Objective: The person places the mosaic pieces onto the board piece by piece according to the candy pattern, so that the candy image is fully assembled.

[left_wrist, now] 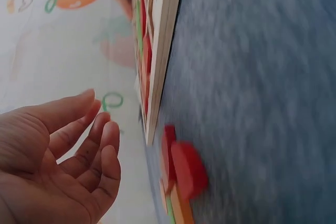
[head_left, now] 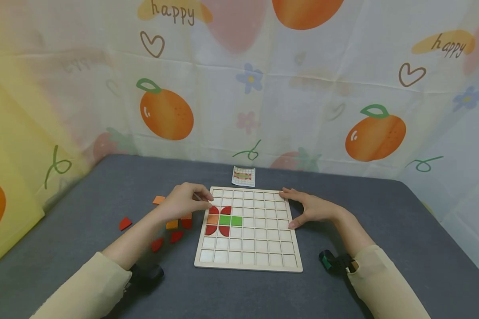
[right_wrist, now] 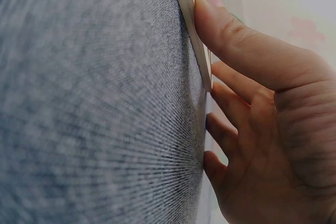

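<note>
A pale wooden grid board (head_left: 259, 246) lies flat on the table. In its left cells sit an orange square (head_left: 213, 219), a green square (head_left: 225, 220) beside another green square (head_left: 237, 220), and several red quarter-round pieces (head_left: 224, 231). Over the board's upper left edge hovers my left hand (head_left: 183, 203), thumb and fingers loosely bent; the left wrist view shows nothing between them. My right hand (head_left: 317, 208) rests on the right edge with fingers spread, its thumb (right_wrist: 220, 22) touching the rim.
Left of the board lie loose pieces, among them a red piece (head_left: 125, 223), a red piece (head_left: 157, 244), an orange piece (head_left: 159, 200) and a yellow-orange piece (head_left: 172, 224). Behind the board is a small printed pattern card (head_left: 243, 176). A patterned curtain (head_left: 303, 88) hangs behind the table.
</note>
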Motion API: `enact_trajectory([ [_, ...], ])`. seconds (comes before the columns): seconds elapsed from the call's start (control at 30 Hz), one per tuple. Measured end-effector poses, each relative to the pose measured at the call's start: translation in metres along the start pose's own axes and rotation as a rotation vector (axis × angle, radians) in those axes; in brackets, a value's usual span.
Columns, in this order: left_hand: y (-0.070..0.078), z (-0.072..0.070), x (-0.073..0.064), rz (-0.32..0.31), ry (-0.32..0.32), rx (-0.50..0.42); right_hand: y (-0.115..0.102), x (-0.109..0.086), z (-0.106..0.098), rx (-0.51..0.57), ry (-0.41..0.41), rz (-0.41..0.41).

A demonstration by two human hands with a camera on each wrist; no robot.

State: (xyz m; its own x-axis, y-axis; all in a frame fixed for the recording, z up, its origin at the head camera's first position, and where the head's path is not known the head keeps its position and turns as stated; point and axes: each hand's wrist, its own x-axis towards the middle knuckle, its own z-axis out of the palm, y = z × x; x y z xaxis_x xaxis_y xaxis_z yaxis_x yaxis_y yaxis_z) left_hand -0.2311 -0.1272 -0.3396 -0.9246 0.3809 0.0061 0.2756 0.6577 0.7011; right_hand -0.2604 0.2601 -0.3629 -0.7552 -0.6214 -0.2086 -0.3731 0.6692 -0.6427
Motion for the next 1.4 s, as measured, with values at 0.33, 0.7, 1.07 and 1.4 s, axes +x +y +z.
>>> enact_trajectory([
  [0.33,-0.025,-0.028,-0.017,-0.028,-0.054,0.019,-0.002,-0.001,0.001,-0.001,0.002,0.002],
  [0.7,-0.053,-0.046,-0.024,-0.075,-0.061,0.022,-0.002,-0.001,0.001,-0.007,0.005,0.01],
  [1.07,-0.072,-0.051,-0.025,-0.077,-0.152,0.001,-0.002,-0.001,0.001,0.002,0.005,0.001],
  [1.4,-0.074,-0.051,-0.027,-0.073,-0.166,0.017,-0.002,0.0,0.0,0.006,-0.002,-0.004],
])
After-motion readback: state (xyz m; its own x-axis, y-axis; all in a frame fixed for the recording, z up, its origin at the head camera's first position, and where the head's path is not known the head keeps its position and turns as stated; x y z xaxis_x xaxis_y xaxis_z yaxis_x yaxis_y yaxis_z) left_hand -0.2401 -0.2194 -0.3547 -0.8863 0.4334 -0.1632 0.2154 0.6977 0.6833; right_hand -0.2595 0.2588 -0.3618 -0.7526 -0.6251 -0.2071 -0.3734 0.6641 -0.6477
